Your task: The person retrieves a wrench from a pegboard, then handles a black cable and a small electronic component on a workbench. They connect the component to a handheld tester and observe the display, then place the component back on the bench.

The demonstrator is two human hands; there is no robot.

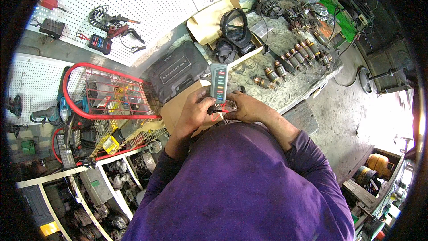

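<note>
A slim grey handheld tester [219, 80] with a column of coloured labels stands upright in front of me. My left hand [195, 109] is closed around its lower left side, thumb across the bottom. Red and black wire leads [217, 115] hang below the tester, bunched between my hands. My right hand [246, 107] is at the tester's lower right, its fingers curled in and pinching the leads. The lead ends are partly hidden by my fingers. Beneath my hands lies a brown cardboard box [174, 112] on the bench.
A black tool case [178, 69] lies behind the box. Further back, an open beige case [207, 20] carries a black cap [235, 29]. Several cylindrical armatures [296, 58] line the stained bench [285, 89]. At left stands a red-rimmed wire basket [107, 91]; pegboard tools hang above it.
</note>
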